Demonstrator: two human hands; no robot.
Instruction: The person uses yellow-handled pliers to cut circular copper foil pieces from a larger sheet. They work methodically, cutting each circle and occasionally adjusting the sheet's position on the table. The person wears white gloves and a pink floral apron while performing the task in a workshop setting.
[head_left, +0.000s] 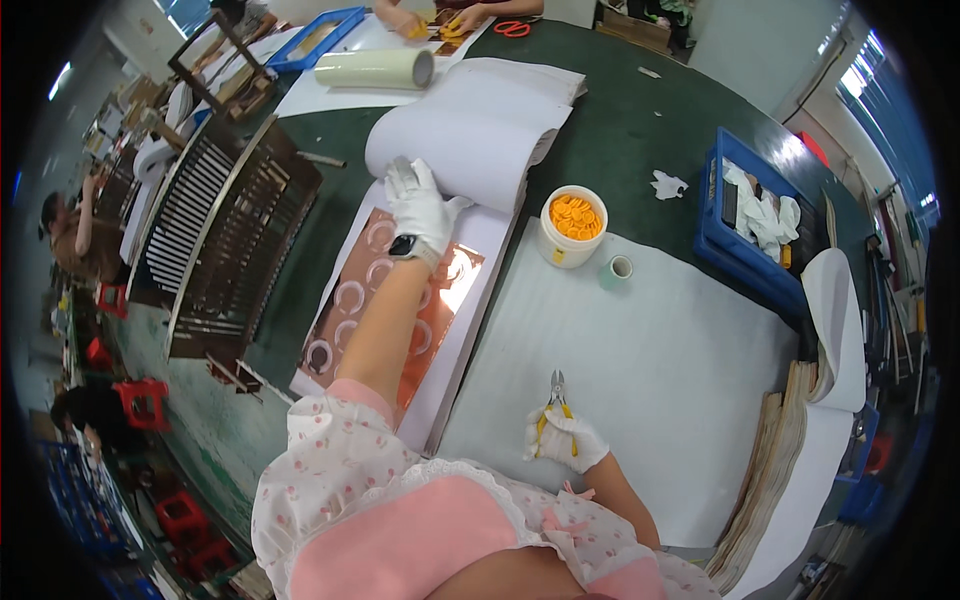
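My left hand [420,208], in a white glove, reaches forward with its fingers stretched out. Its fingertips rest at the curled-back white paper [460,120] of a thick stack. Beneath that wrist, a copper-coloured sheet [345,265] with rows of ring-shaped marks lies on a white page. My right hand [565,440], also gloved, is closed around yellow-handled nippers [557,385], their metal jaws pointing away from me. It stays low over a pale grey mat [640,350]. Beyond the nippers stand a white tub [572,250] of small orange pieces and a little greenish roll [620,268].
A blue crate [745,235] with gloves inside sits at the right, near another paper stack [770,470]. Slatted metal racks [215,235] stand at the left table edge. Across the green table [640,130], a co-worker's hands [440,22] work near a pale roll [375,69] and red scissors [512,29].
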